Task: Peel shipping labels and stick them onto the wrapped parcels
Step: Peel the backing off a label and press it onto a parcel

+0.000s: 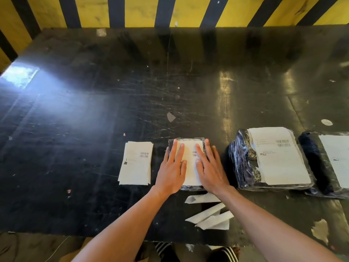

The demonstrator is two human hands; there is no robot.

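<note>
Both hands, left hand and right hand, lie flat, grip open, pressing the label onto the soft, crinkly plastic-wrapped parcel, so probably grab it by the edges.

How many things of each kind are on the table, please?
Wrapped parcels: 3, each bearing a label
Stack of unpeeled labels: 1
Peeled backing strips: about 3
Total: about 7
</note>
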